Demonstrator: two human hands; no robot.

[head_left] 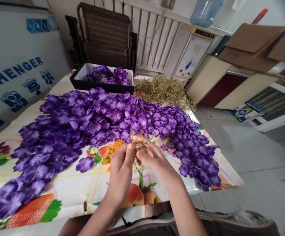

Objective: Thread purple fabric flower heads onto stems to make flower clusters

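Observation:
My left hand [122,164] is closed, its thumb and fingers pinching a thin tan-green artificial flower stem [140,144]. On the other side, my right hand [154,160] has its fingers curled around the same stem; the exact grip is partly hidden. Just left of my hands lies a small heap of orange flower centres [115,148]. Purple fabric petals [113,114] form a wide arc beyond and around both hands. One single purple petal [84,164] rests apart, left of my left hand.
At the far side stands a black box [100,86] holding assembled purple flowers [105,74]. Beside it is a tangle of dry-green stems [161,86]. A fruit-print tablecloth [71,190] covers the table. A folding chair [105,36] and large carton [17,65] stand around it.

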